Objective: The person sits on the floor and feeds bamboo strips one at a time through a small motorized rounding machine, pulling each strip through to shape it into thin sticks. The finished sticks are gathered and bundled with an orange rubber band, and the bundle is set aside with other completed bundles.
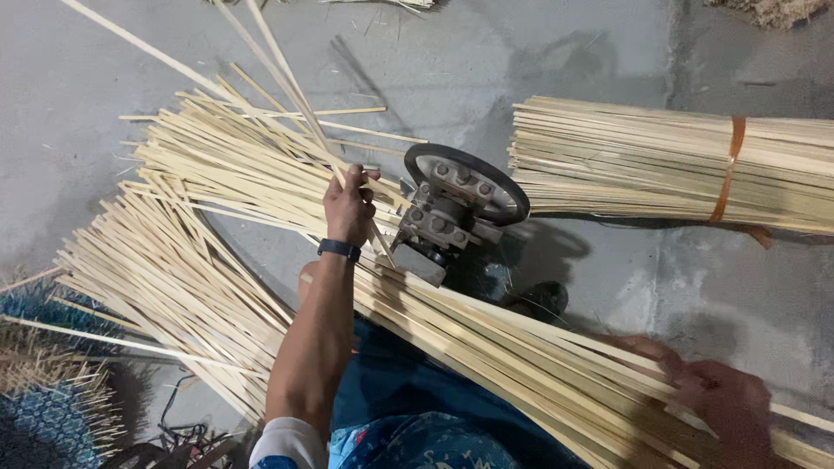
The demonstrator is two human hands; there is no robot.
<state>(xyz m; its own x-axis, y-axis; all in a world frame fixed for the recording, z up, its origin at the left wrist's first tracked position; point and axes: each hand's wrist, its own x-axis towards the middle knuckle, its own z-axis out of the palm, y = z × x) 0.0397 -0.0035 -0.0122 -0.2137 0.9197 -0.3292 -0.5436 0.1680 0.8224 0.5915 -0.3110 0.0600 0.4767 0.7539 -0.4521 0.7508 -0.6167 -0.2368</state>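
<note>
I see my left hand [349,207] pinching thin bamboo strips [261,165] just beside the wheeled splitter [456,208]; my right hand [725,404] clamps the bundle over my lap. Fingers could slip toward the wheel, or strips snag and splinter.

Bare grey concrete floor [599,52] lies open far centre; pale loose bamboo strips [200,252] crowd the left, a tied bamboo bundle [660,161] the right.

floor [608,52] — grey concrete, stained; light — dim, soft shadows
</note>
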